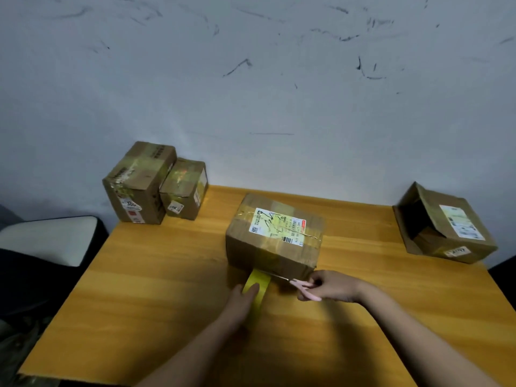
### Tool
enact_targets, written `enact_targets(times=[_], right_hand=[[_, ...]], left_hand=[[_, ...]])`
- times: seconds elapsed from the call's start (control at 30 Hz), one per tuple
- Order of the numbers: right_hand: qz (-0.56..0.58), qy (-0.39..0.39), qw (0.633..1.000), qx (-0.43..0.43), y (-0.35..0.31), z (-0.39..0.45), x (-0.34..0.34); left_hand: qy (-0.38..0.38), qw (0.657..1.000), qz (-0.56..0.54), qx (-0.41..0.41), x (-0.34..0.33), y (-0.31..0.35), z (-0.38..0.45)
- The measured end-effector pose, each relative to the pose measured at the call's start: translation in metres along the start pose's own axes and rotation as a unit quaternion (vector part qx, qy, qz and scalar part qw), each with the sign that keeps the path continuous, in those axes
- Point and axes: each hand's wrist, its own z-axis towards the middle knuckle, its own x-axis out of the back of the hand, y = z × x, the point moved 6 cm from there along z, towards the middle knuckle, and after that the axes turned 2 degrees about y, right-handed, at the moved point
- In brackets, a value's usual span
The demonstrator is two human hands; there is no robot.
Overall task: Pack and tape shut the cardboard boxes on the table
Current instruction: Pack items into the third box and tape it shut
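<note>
1. Left hand (242, 298) grips yellow tape (258, 282) stretched taut from center box (275, 236) on desk (156, 289).
2. Right hand (332, 286) clamped on pink scissors (303, 287), blades at the tape.

A closed brown cardboard box (275, 236) sits near the middle of the table, its top carrying a white and yellow shipping label and bands of tape. From its near face a strip of yellow tape (257, 283) stretches toward the viewer. Pink-handled scissors (301, 287) meet the strip at the box's lower edge — blades barely visible. Two taped boxes — a taller one (138, 185) and a smaller one (184, 188) — stand touching at the far left corner. An open box (444, 224) lies tilted at the far right.
</note>
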Motion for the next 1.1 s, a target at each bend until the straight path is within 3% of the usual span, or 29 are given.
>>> enact_targets(times=[0.13, 0.77, 0.93, 1.0, 1.1], right_hand=[[0.031, -0.031, 0.999, 0.016, -0.004, 0.011, -0.003], [0.122, 0.02, 0.991, 0.047, -0.004, 0.015, 0.006], [-0.019, -0.044, 0.999, 0.008, -0.01, 0.011, 0.007], [-0.01, -0.067, 0.998, 0.001, -0.011, 0.011, 0.002], [-0.025, -0.069, 0.997, 0.003, -0.01, 0.016, -0.019]], left_hand=[[-0.002, 1.0, -0.007, 0.006, 0.0, -0.002, 0.0], [-0.033, 0.998, -0.039, 0.034, 0.008, 0.0, 0.0], [-0.028, 0.998, 0.003, 0.057, 0.035, -0.007, -0.003], [-0.033, 0.999, 0.019, 0.036, 0.05, -0.005, -0.004], [-0.033, 0.991, 0.131, -0.011, 0.076, -0.002, -0.005]])
